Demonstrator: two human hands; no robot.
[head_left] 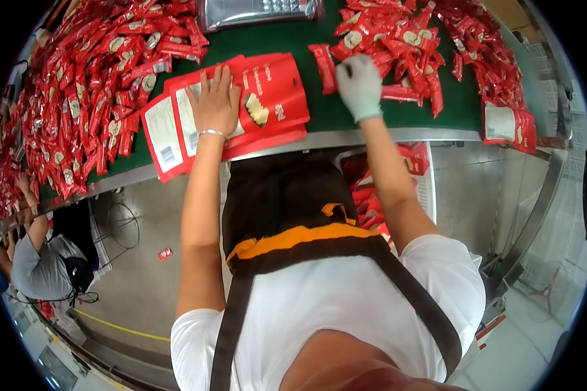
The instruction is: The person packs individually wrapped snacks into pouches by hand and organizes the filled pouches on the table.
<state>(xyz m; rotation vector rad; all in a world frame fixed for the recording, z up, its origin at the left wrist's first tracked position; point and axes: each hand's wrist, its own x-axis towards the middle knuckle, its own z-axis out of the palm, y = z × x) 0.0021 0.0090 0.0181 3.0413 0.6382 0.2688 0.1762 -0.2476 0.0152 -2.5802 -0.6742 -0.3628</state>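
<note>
My left hand is bare and lies flat, fingers spread, on a fanned stack of red pouches at the table's near edge. Some pouches show a white label side, others a front with a yellow picture. My right hand wears a pale glove and has its fingers curled in at the near edge of a heap of small red packets. A single red packet lies just left of the glove. Whatever the curled fingers hold, if anything, is hidden.
A big heap of red packets covers the table's left side. A scale stands at the back. One filled red pouch lies at the right edge. Below the table is a white crate with red packs. A co-worker is at far left.
</note>
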